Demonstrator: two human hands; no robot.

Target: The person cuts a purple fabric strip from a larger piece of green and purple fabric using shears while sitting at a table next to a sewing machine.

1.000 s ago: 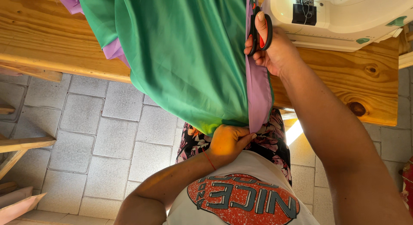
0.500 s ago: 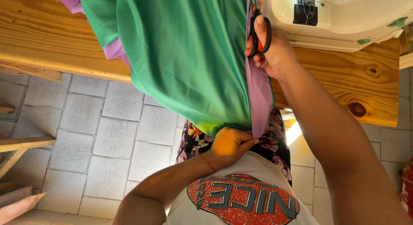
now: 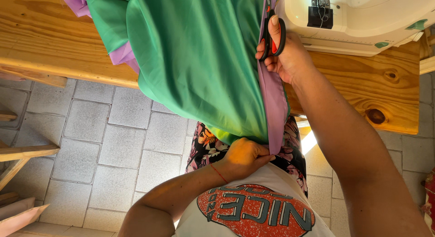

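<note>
Beside the white sewing machine (image 3: 362, 19), my right hand (image 3: 290, 55) grips the red-handled scissors (image 3: 273, 35) at the lilac fabric strip (image 3: 274, 105) — barely moved vs. a sec ago. Left hand (image 3: 244, 155), below the counter (image 3: 54, 42) edge, pinches the strip's end taut; green fabric (image 3: 199, 64) hangs unchanged — cut's w/o visible progress.

One camera on my head, looking straight down my front.

It sits close over my chest and lap, facing the edge of the wooden table (image 3: 54, 42) and the paved floor (image 3: 104, 141) beneath, with the sewing machine (image 3: 362, 19) at the top right corner.
</note>
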